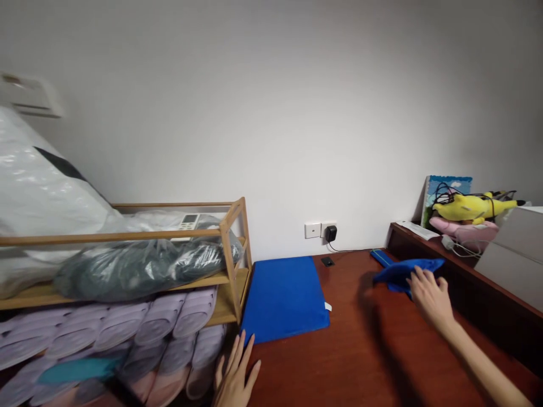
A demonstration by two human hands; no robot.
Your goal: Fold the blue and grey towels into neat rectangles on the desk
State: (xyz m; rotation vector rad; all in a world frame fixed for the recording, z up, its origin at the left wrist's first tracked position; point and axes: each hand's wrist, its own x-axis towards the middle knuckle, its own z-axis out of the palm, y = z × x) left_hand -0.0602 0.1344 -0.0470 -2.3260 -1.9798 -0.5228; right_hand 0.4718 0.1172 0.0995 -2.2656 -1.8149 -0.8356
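Note:
My right hand (428, 291) grips a crumpled blue cloth (403, 273) over the right side of the reddish-brown wooden desk (339, 362). Its fingers bend round the near edge of the cloth. With fingers spread, my left hand (236, 370) lies at the near left corner of a flat blue cushion (284, 299). The fingertips touch or nearly touch that corner. A small white tag sticks out from the cushion's right side. Behind the cloth, a narrow blue strip (382, 258) lies on the desk, partly covered.
Left stands a wooden rack (231, 249) with plastic-wrapped bundles, a remote (189, 221) and several lilac slippers (161, 316). A black adapter (330, 233) is in the wall socket. On the raised right ledge are a yellow plush toy (470, 208), cables and white boxes (515, 249).

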